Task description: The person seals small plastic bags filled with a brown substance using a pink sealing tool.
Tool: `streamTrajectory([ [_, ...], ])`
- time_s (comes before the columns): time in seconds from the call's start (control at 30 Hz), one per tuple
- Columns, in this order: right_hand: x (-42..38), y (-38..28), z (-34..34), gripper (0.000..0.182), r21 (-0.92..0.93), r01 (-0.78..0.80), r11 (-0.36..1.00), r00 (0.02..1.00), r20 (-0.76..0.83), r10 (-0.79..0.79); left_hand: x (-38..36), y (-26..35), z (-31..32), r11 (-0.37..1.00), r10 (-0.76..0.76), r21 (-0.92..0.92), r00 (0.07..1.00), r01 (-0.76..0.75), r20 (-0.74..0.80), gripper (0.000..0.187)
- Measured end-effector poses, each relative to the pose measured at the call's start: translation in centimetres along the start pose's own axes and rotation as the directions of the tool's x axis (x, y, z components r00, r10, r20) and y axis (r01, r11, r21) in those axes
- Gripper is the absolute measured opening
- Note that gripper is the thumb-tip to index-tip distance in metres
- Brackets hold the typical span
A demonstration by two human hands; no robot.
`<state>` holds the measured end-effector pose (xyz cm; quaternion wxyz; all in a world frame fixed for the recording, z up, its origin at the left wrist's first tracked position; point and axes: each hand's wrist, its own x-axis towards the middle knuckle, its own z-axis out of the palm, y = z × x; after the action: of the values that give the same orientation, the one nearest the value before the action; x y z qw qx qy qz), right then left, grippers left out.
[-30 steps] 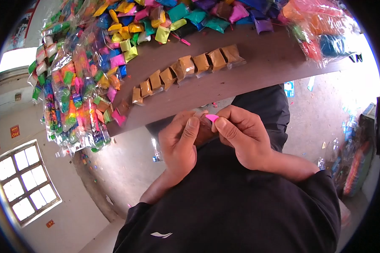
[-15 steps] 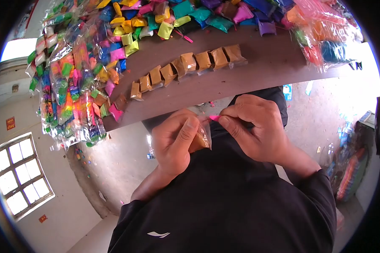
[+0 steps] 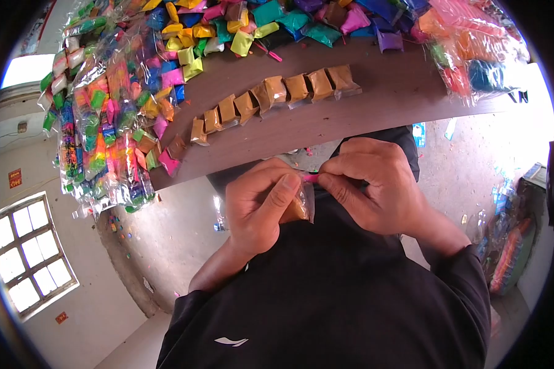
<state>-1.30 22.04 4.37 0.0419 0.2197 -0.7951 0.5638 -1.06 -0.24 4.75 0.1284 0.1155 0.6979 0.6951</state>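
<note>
My left hand (image 3: pixel 260 206) grips a small clear plastic packet of brown powder (image 3: pixel 300 206) close to my chest, thumb pressed on its front. My right hand (image 3: pixel 369 184) pinches a small pink piece (image 3: pixel 310 178) at the packet's top edge. Both hands meet just below the near edge of the brown table (image 3: pixel 326 120). On the table lies a curved row of brown packets (image 3: pixel 271 95) like the one I hold.
A heap of small packets in many colours (image 3: pixel 228 31) covers the table's far side. Clear bags stuffed with coloured packets (image 3: pixel 98 123) hang over the left end, more bags (image 3: pixel 474 55) at the right. The concrete floor (image 3: pixel 184 227) shows below.
The pink piece, clearly visible a second ago, is now mostly hidden under my right fingers. Both hands shifted slightly, and the packet turned to show its clear front.
</note>
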Motion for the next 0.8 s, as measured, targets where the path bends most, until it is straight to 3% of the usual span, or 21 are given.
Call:
streamTrajectory([
  [0.17, -0.23, -0.07, 0.17, 0.008, -0.062, 0.048, 0.997, 0.998, 0.049, -0.045, 0.36, 0.28, -0.39, 0.998, 0.016, 0.068, 0.999, -0.019, 0.043, 0.022],
  [0.23, -0.07, -0.01, 0.22, 0.01, -0.116, 0.084, 0.99, 0.996, -0.022, -0.087, 0.36, 0.3, -0.48, 0.998, 0.018, 0.058, 0.998, -0.021, 0.052, 0.021],
  [0.47, -0.14, -0.12, 0.16, 0.011, -0.167, 0.095, 0.981, 0.995, -0.017, -0.099, 0.44, 0.41, -0.32, 0.998, -0.025, 0.055, 0.999, 0.024, 0.026, 0.02],
  [0.53, -0.4, -0.22, 0.03, 0.012, -0.195, 0.09, 0.977, 0.991, 0.114, -0.069, 0.57, 0.14, 0.05, 0.998, 0.019, 0.063, 1.0, -0.018, -0.013, 0.024],
  [0.63, 0.03, 0.03, 0.01, 0.014, -0.151, 0.075, 0.986, 0.997, -0.011, -0.078, 0.4, 0.53, -0.43, 0.997, -0.025, 0.078, 0.999, 0.023, 0.024, 0.02],
  [0.8, -0.17, 0.21, -0.32, 0.008, -0.073, 0.05, 0.996, 0.999, 0.008, -0.05, 0.41, 0.28, -0.71, 0.996, -0.008, 0.091, 0.999, 0.005, 0.031, 0.021],
])
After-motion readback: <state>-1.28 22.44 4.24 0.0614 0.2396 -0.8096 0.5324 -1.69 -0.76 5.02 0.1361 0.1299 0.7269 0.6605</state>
